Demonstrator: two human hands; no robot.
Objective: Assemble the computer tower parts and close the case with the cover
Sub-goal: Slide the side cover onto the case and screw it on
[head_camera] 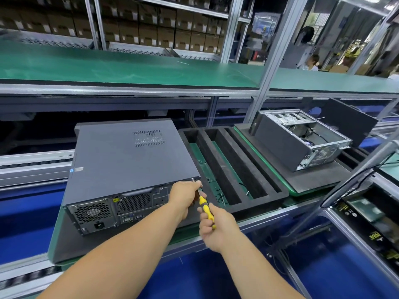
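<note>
The right grip (212, 225) curls tight round the yellow screwdriver (206, 209). The left grip (185, 198) pinches near its tip at the rear corner of the closed computer tower (129, 160), lying near the counter's (64, 244) front edge.

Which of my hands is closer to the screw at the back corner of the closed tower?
Left. The left hand sits right at the screw on the closed tower, fingers at the corner. The right hand is farther back toward you, gripping the yellow screwdriver.
</note>
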